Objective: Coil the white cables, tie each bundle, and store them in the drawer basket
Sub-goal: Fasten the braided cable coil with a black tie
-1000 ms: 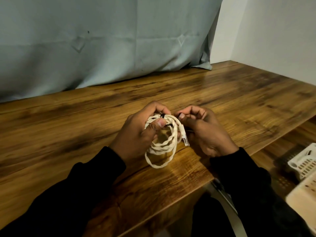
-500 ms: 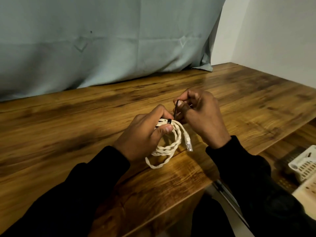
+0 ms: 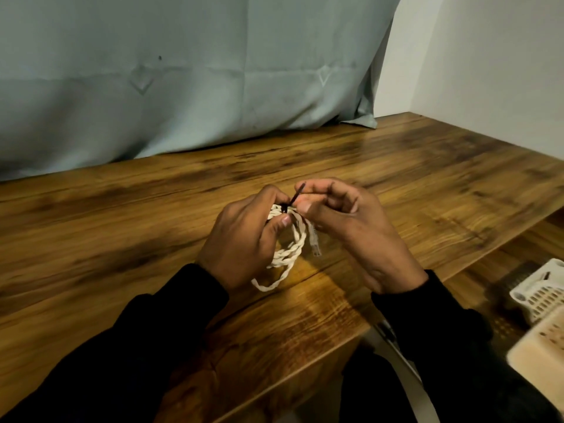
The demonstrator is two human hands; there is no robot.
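Note:
A coiled white twisted cable (image 3: 288, 254) hangs just above the wooden table (image 3: 427, 184), its clear plug (image 3: 316, 247) dangling on the right side. My left hand (image 3: 244, 239) grips the top of the coil, thumb pressed across the loops. A thin black tie (image 3: 294, 198) wraps the bundle at the top, and its free end sticks up and to the right. My right hand (image 3: 345, 221) pinches that free end between thumb and forefinger. The white perforated basket (image 3: 540, 297) sits low at the right edge, partly cut off.
A pale green cloth (image 3: 213, 71) hangs behind the table along the wall. A lower wooden surface (image 3: 503, 270) at the right holds the basket. A beige object (image 3: 543, 358) lies blurred at the lower right corner. The table's front edge runs diagonally beneath my forearms.
My right hand has drawn the black tie's end up and away to the right. The coil stayed in my left hand, with the bundle pulled tighter at the top.

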